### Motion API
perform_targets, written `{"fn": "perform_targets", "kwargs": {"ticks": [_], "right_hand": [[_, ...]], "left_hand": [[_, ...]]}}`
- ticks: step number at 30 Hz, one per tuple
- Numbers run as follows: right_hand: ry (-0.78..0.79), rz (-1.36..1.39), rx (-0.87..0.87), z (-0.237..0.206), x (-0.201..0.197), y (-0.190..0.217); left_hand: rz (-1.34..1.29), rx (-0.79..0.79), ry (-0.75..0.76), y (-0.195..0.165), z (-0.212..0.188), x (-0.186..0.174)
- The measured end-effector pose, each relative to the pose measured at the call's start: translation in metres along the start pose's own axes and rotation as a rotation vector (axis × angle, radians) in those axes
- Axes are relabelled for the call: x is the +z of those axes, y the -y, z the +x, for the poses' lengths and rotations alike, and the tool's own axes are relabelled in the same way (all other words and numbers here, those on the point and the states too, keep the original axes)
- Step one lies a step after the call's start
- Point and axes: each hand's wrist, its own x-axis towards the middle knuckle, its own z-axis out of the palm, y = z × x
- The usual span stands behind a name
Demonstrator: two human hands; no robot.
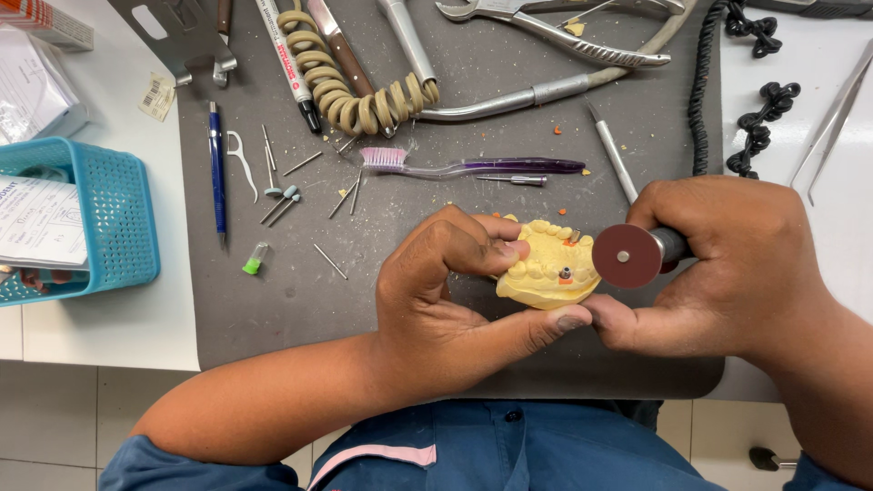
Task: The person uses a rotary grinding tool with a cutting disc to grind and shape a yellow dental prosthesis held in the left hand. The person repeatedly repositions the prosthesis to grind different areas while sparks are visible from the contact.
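Observation:
My left hand [450, 295] grips a yellow plaster dental cast [548, 266] between thumb and fingers, over a dark grey mat [273, 300]. The cast shows a row of teeth and small metal and orange parts on top. My right hand [727, 268] is closed around a rotary handpiece, mostly hidden in the fist, that carries a round dark red disc [627, 256]. The disc sits right at the cast's right edge. My right thumb rests against my left thumb below the cast.
On the mat lie a purple toothbrush [473, 165], several small burs [291, 195], a blue pen [216, 168], a coiled beige cord [350, 91], a marker and metal pliers [555, 32]. A teal basket [118, 227] with papers stands left. Black cord and tweezers lie right.

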Motion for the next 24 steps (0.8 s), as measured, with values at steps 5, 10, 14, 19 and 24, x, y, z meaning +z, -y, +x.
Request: {"fn": "perform_targets", "kwargs": {"ticks": [5,10,14,19,24], "right_hand": [[-0.073,0.079,-0.145,-0.007,0.005,-0.011],[-0.175,0.107,-0.165,-0.011,0.008,-0.023],[-0.251,0.215,-0.071,-0.005,0.009,-0.025],[-0.258,0.356,0.098,0.004,0.005,-0.020],[-0.181,0.100,0.110,0.016,0.008,-0.013]], "left_hand": [[-0.185,-0.164,0.053,-0.002,-0.002,-0.003],[-0.842,-0.536,0.083,0.008,0.002,-0.003],[-1.063,-0.621,0.074,0.022,0.011,-0.005],[-1.176,-0.541,0.103,0.022,0.020,-0.014],[-1.049,-0.433,-0.004,0.013,0.024,-0.020]]}}
